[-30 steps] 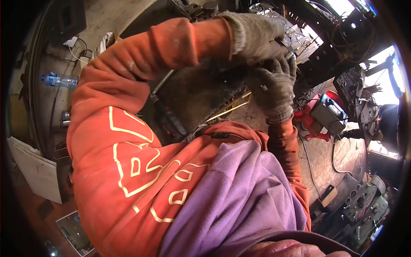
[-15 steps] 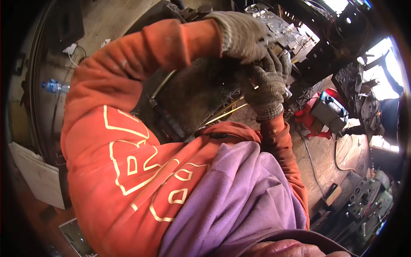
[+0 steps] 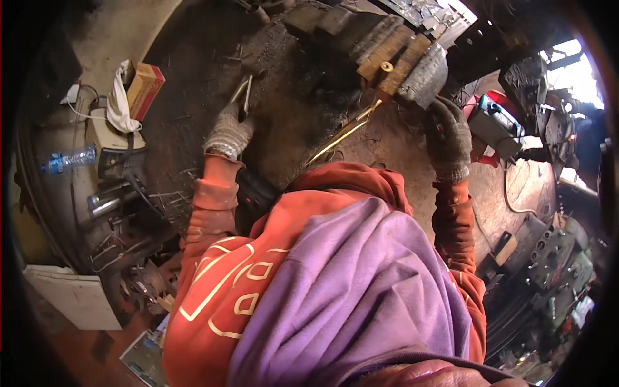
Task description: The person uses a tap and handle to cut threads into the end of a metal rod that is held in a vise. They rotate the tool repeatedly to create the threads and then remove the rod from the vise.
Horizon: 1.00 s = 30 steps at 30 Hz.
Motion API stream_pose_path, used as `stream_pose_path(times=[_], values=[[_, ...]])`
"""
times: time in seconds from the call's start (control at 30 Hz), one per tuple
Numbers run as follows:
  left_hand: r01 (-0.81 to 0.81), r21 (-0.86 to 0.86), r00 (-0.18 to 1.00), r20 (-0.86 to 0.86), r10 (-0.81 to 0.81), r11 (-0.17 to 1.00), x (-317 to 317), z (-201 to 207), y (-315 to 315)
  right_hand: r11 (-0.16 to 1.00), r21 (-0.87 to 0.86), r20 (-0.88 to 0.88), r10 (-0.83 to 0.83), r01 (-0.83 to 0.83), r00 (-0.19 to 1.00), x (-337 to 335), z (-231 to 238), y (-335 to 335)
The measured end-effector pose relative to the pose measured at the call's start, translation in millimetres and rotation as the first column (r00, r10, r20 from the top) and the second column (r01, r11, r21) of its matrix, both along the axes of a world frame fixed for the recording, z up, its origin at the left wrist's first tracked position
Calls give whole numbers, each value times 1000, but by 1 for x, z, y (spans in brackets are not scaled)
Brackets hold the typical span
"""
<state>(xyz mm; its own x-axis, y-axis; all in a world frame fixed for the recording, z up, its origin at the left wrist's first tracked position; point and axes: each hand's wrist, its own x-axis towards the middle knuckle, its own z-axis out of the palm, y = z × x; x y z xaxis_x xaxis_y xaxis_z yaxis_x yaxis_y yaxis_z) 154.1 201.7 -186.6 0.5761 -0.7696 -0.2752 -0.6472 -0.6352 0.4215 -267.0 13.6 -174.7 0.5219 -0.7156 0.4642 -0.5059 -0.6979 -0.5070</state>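
A gloved left hand (image 3: 227,133) is gripping metal tongs (image 3: 241,97), fingers curled tight around the handles, the tool pointing toward the far side over the dark, soot-covered floor (image 3: 193,77). On the right, the gloved right hand (image 3: 447,138) is reaching up to a stack of metal blocks (image 3: 393,55); its fingers are bent against the underside of the grey end block (image 3: 425,74), though whether they are actually clasping it cannot be told. Two thin brass-coloured rods (image 3: 342,132) are lying slantwise between the hands, just near of the blocks. Both arms are wearing orange sleeves (image 3: 209,200), and a purple cloth (image 3: 348,297) is covering the person's front in the near centre. At far left a cardboard box (image 3: 145,87) with a white rag (image 3: 118,100) draped beside it is sitting on the ground, with a plastic water bottle (image 3: 68,160) lying further left. A red machine (image 3: 493,126) is standing right of the right hand.
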Motion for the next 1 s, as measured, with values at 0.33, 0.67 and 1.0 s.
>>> stream_pose_path(times=[0.33,0.67,1.0], values=[[180,-288,978,151,-141,941,-78,40,-7,941,-313,-406,-11,-128,914,-11,25,-11],[236,-395,925,-189,-330,888,-226,-90,-98,939,-204,-641,86,-277,763,1,65,-16],[-48,-385,817,-546,-186,922,-231,-157,-148,954,-146,-614,121,-263,780,3,104,12]])
